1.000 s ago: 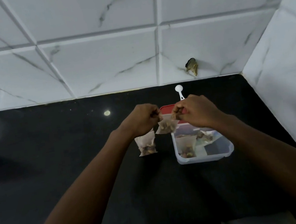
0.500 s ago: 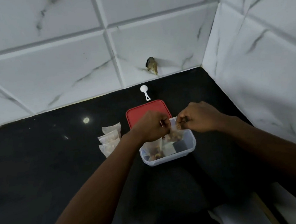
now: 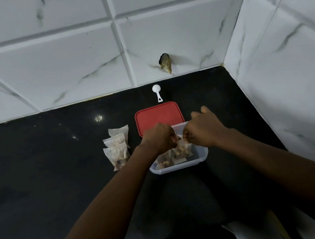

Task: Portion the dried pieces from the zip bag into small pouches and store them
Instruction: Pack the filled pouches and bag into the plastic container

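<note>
1. You are holding both hands over the clear tub [image 3: 180,166], which is sitting on the black desk [image 3: 59,172].
2. Your left hand [image 3: 160,138] is pinching one top corner of a small filled pouch [image 3: 182,149]. Its fingers [image 3: 172,136] are clenching on the pouch edge.
3. Your right hand [image 3: 204,128] is pinching the other top corner with its fingers curling in. One digit is jutting out on the tub's far side.
4. The pouch is hanging in the tub's opening, with its lower part sitting among the other pouches [image 3: 165,159] lying inside. I cannot tell whether it is touching the tub floor.
5. The red lid [image 3: 159,117] is lying flat just behind the tub, which is overlapping its near edge.
6. The white scoop [image 3: 157,92] is lying further behind the tub, past the lid, with its bowl pointing away.
7. Three filled pouches [image 3: 117,148] are lying overlapped to the left of the tub, near it but apart.
8. Marbled wall tiles [image 3: 65,67] are rising behind and to the right of the tub.
</note>
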Available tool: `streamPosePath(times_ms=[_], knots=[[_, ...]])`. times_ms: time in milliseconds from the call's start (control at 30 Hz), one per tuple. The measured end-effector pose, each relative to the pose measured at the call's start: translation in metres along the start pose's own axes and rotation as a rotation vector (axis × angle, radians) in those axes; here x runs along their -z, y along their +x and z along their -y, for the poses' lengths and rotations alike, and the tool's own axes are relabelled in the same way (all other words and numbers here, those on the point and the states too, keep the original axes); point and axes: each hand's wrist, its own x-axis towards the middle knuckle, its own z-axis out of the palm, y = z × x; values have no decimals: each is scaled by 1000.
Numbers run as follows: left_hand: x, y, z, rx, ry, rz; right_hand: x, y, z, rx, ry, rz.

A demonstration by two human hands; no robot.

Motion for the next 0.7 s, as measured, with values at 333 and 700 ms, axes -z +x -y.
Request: streamPosePath(times_ms=[333, 700], knots=[[26, -24, 31, 36, -172, -238, 7, 4, 0, -78, 258, -158], [53, -79, 118, 266, -119, -261, 27, 79, 104, 67, 479, -131]])
